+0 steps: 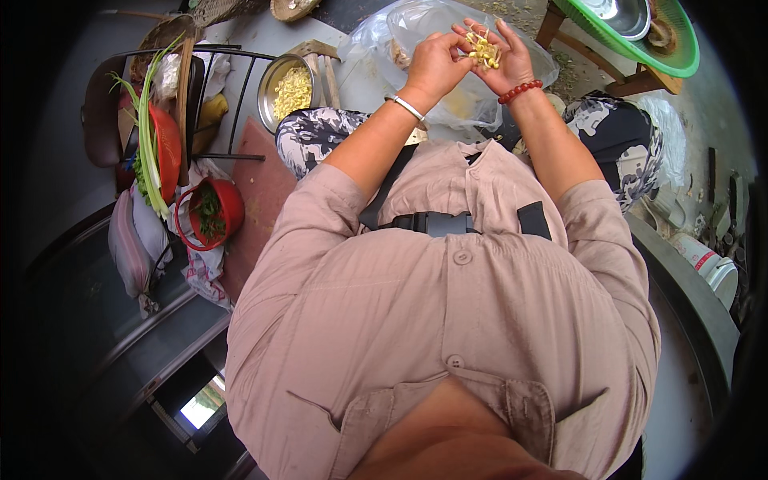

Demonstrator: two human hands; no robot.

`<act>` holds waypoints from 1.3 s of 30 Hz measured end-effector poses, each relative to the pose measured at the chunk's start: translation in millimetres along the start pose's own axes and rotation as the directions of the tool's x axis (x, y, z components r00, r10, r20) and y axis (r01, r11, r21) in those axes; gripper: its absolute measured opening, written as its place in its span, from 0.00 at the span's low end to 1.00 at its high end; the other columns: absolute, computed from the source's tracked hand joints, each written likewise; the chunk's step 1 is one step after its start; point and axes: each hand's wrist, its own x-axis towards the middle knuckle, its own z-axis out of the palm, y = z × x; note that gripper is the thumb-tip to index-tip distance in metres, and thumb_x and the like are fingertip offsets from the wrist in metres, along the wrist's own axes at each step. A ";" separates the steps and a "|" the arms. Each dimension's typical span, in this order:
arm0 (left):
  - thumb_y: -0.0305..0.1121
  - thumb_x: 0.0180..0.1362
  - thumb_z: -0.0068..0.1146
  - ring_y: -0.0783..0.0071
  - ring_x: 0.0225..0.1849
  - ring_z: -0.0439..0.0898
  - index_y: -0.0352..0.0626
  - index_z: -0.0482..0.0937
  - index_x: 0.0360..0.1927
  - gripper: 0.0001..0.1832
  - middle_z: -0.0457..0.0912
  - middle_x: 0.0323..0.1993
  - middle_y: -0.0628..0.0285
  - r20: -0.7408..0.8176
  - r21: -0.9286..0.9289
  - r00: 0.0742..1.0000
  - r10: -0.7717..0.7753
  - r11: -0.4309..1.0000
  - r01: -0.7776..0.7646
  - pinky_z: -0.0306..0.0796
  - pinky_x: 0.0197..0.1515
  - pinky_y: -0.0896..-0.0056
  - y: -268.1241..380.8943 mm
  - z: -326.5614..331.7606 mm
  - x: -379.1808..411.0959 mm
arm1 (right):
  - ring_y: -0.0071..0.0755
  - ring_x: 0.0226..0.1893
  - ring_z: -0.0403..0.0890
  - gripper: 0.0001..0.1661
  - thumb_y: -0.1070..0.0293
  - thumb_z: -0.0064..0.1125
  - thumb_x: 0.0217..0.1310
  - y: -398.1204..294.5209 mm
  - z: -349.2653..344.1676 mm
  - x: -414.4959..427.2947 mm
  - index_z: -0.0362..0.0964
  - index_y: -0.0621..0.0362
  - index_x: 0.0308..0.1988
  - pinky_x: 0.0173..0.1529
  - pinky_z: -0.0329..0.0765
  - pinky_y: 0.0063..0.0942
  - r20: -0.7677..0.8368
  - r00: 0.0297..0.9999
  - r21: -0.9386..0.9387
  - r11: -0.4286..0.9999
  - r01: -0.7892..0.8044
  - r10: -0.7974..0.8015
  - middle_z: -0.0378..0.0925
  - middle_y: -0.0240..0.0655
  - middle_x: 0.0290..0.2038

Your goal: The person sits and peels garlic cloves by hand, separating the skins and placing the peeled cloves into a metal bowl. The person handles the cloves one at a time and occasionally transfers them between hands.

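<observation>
Yellow-headed bean sprouts (485, 53) lie in a small heap on the upturned palm and fingers of my right hand (510, 65), which wears a red bead bracelet. My left hand (439, 63), with a silver bangle at the wrist, has its thumb and fingertips pinched together at the near edge of that heap. Below both hands spreads a clear plastic bag (414, 24), with pale contents partly hidden by my hands. To the left, beside my knee, a steel bowl (262, 90) contains more bean sprouts (292, 93).
A wooden stool (329, 81) stands by the bowl. At left are a red pot (235, 210) with green leaves, celery-like stalks (146, 120) and a metal-framed chair (103, 114). A green plastic basket (678, 60) rests on a wooden stool at upper right. A white bucket (699, 258) stands at far right.
</observation>
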 end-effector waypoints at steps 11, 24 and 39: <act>0.27 0.40 0.55 0.84 0.23 0.71 0.39 0.73 0.23 0.06 0.74 0.22 0.67 0.223 -0.562 0.923 -0.315 0.732 0.385 0.64 0.24 0.84 -8.7 -4.1 2.1 | 0.36 0.47 0.67 0.33 0.50 0.41 0.52 0.4 -1.7 -0.1 0.54 0.64 0.50 0.52 0.63 0.32 -0.047 0.999 -0.066 0.998 -0.015 0.012 0.62 0.44 0.48; 0.24 0.39 0.58 0.85 0.23 0.69 0.39 0.72 0.26 0.09 0.73 0.21 0.69 0.193 -0.581 0.961 -0.199 0.766 0.275 0.65 0.25 0.86 -16.8 -0.4 2.6 | 0.29 0.41 0.71 0.28 0.52 0.42 0.52 1.9 -1.4 0.0 0.60 0.63 0.47 0.47 0.68 0.25 -0.004 0.999 -0.144 0.989 -0.045 0.044 0.68 0.38 0.42; 0.27 0.40 0.55 0.84 0.22 0.71 0.38 0.74 0.24 0.06 0.74 0.20 0.67 0.060 -0.329 0.980 -0.188 0.923 0.197 0.67 0.25 0.84 -12.0 -3.3 1.8 | 0.35 0.46 0.68 0.30 0.53 0.40 0.54 -0.5 -2.0 0.3 0.54 0.66 0.49 0.50 0.65 0.30 0.046 0.996 -0.054 0.996 -0.071 0.073 0.65 0.43 0.45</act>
